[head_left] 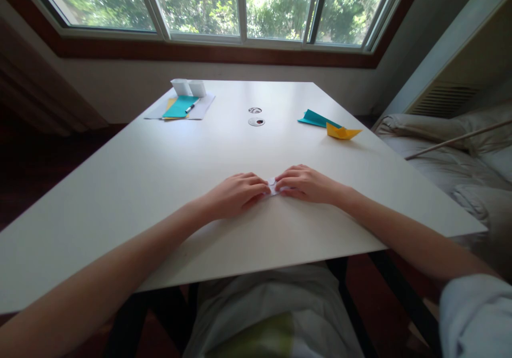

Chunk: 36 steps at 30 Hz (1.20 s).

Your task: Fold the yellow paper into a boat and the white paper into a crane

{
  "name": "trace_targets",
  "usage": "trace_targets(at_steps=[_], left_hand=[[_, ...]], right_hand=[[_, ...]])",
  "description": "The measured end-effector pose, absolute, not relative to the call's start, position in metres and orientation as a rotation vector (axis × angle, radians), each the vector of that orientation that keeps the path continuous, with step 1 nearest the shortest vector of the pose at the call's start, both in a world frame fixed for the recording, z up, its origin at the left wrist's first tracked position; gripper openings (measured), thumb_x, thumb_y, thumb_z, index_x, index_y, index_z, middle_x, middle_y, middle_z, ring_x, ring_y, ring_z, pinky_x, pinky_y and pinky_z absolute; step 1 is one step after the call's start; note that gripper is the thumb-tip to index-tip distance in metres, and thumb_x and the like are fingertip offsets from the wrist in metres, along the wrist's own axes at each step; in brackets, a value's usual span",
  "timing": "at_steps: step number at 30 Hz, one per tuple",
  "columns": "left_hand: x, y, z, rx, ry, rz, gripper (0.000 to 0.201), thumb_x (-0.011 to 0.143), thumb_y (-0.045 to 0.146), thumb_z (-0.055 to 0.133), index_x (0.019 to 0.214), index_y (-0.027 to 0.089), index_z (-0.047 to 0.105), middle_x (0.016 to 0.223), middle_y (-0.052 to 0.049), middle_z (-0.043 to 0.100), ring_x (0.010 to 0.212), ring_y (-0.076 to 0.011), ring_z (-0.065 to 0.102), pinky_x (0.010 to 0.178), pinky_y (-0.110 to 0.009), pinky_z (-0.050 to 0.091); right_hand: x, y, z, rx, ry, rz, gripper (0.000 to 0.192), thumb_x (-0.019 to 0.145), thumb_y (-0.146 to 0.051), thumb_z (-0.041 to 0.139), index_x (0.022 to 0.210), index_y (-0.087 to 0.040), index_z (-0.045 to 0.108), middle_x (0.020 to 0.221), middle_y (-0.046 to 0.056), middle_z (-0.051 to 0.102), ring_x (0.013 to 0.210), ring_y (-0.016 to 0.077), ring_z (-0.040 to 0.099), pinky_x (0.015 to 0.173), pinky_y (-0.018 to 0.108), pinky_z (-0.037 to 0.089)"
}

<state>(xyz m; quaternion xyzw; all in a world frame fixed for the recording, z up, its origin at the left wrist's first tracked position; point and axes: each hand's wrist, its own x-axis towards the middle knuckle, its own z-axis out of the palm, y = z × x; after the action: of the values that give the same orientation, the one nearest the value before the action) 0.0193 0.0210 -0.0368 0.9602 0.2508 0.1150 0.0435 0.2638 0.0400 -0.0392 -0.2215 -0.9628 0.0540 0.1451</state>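
Far beyond the left hand, near the desk's far edge, two small white paper boxes (188, 87) stand behind a teal sheet (180, 106) and a pen (192, 105) lying on white paper. The left hand (236, 194) lies palm down on the white desk (132, 182), fingers curled and pressing on a small white folded paper (272, 186). That paper sits flat on the desk between the two hands, mostly hidden beneath their fingertips. The right hand (306, 183) presses its other end, fingers bent and close together. Beyond the right hand, well apart, lie a teal folded paper (316, 118) and, just beside it, a yellow paper boat (342, 132).
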Motion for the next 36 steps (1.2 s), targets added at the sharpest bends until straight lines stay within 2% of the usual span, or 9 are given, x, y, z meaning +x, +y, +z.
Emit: trace_targets(at_steps=[5,13,19,23,26,31,36], left_hand=[[0.019,0.023,-0.04,3.021,0.753,0.373,0.025,0.09,0.029,0.043,0.105,0.021,0.061,0.111,-0.007,0.064,0.098,-0.0188,0.058,0.086,-0.032,0.045],[0.024,0.021,-0.044,3.126,0.792,0.374,0.023,0.091,0.021,0.04,0.098,0.017,0.062,0.104,-0.009,0.066,0.096,-0.0184,0.061,0.087,-0.034,0.047],[0.025,0.021,-0.042,3.054,0.854,0.361,0.022,0.091,0.019,0.039,0.099,0.016,0.059,0.097,-0.009,0.066,0.094,-0.0182,0.061,0.084,-0.032,0.047],[0.025,0.024,-0.04,2.901,0.97,0.4,0.022,0.09,0.017,0.037,0.097,0.018,0.058,0.088,-0.006,0.065,0.083,-0.0165,0.061,0.073,-0.028,0.047],[0.027,0.028,-0.044,2.751,1.058,0.547,0.025,0.091,0.018,0.034,0.105,0.017,0.055,0.087,-0.005,0.064,0.076,-0.015,0.059,0.069,-0.027,0.046],[0.03,0.034,-0.05,2.702,1.008,0.675,0.024,0.088,0.014,0.036,0.099,0.017,0.058,0.092,-0.006,0.063,0.084,-0.0158,0.058,0.075,-0.027,0.046],[0.031,0.034,-0.052,2.71,0.995,0.677,0.023,0.088,0.014,0.038,0.099,0.016,0.058,0.093,-0.007,0.063,0.088,-0.0165,0.057,0.079,-0.028,0.046]], right_hand=[[0.263,0.04,-0.041,-0.648,-2.777,-0.003,0.023,0.091,-0.031,0.046,0.099,-0.02,0.064,0.103,0.007,0.068,0.094,0.0179,0.061,0.084,0.033,0.041],[0.259,0.034,-0.039,-0.616,-2.762,-0.199,0.024,0.092,-0.028,0.042,0.092,-0.017,0.064,0.093,0.008,0.07,0.085,0.0171,0.063,0.079,0.031,0.041],[0.256,0.032,-0.039,-0.711,-2.728,-0.176,0.026,0.092,-0.027,0.041,0.088,-0.017,0.065,0.085,0.008,0.07,0.08,0.0169,0.063,0.078,0.031,0.04],[0.253,0.036,-0.039,-0.863,-2.667,-0.116,0.024,0.091,-0.025,0.041,0.091,-0.018,0.064,0.08,0.006,0.07,0.076,0.0167,0.063,0.077,0.03,0.041],[0.25,0.041,-0.042,-0.95,-2.607,-0.002,0.021,0.09,-0.023,0.043,0.094,-0.018,0.063,0.082,0.005,0.069,0.076,0.0165,0.062,0.075,0.028,0.041],[0.247,0.048,-0.048,-1.028,-2.483,0.157,0.024,0.091,-0.025,0.041,0.094,-0.017,0.063,0.09,0.007,0.068,0.084,0.017,0.06,0.074,0.027,0.042],[0.248,0.05,-0.048,-0.999,-2.508,0.141,0.023,0.089,-0.033,0.045,0.089,-0.017,0.063,0.086,0.006,0.065,0.079,0.0166,0.058,0.07,0.026,0.041]])
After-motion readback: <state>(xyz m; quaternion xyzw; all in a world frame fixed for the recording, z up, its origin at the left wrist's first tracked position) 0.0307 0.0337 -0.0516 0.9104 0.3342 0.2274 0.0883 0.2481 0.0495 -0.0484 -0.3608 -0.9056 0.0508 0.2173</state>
